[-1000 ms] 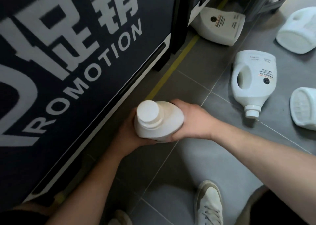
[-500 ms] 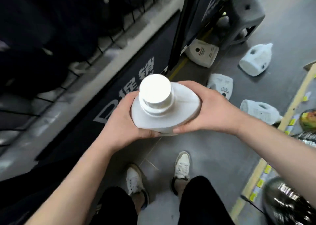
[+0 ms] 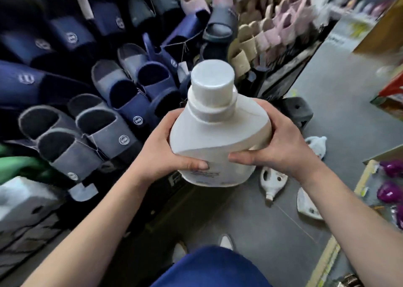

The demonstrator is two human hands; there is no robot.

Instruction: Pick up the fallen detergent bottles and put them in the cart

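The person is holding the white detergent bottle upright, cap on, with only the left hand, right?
Not quite: both hands hold it. The head view shows the left hand and the right hand gripping the detergent bottle from either side. It is upright with its cap on, as you said.

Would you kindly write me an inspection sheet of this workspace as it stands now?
Surface: grey tiled floor, with a yellow strip along the shelf foot at right.
Job's things: white detergent bottle, capped, held upright above the floor; at least three fallen bottles lie on the floor at right.
Clutter: grey plastic stool beside the display.
Grips: left hand and right hand each hold one side of the bottle.
Cables: nothing seen.
Surroundings: navy slippers and grey slippers piled at left, pink and beige slippers behind, purple packs shelved at right.
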